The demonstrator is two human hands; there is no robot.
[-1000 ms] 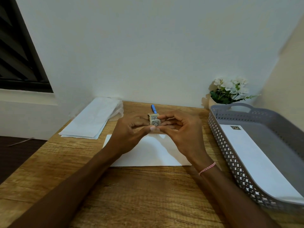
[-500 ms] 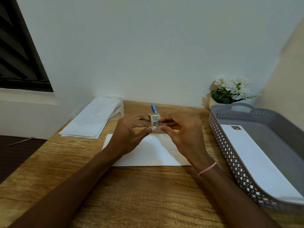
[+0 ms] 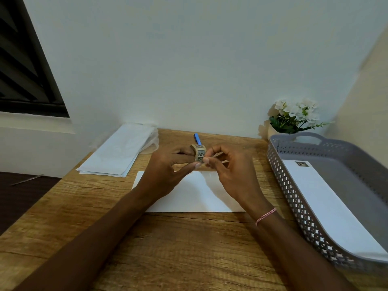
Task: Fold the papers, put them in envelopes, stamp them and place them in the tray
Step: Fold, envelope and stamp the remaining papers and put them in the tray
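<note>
1. Gripping stamp roll [image 3: 198, 153] in curled left hand [image 3: 165, 171], above envelope [image 3: 195, 196] on table [image 3: 168, 248].
2. Pinching roll's loose end w/ right hand [image 3: 231, 171].
3. Risking tearing or curling it if pulling too fast.

Both forearms reach up from the lower edge and meet mid-frame. Left grip [image 3: 168, 173] holds a roll [image 3: 199, 153] between thumb and curled fingers; right grip [image 3: 228, 171] pinches its lower end.

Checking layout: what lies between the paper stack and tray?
A white envelope, a blue pen, left hand and right hand holding a stamp roll. Head view.
</note>
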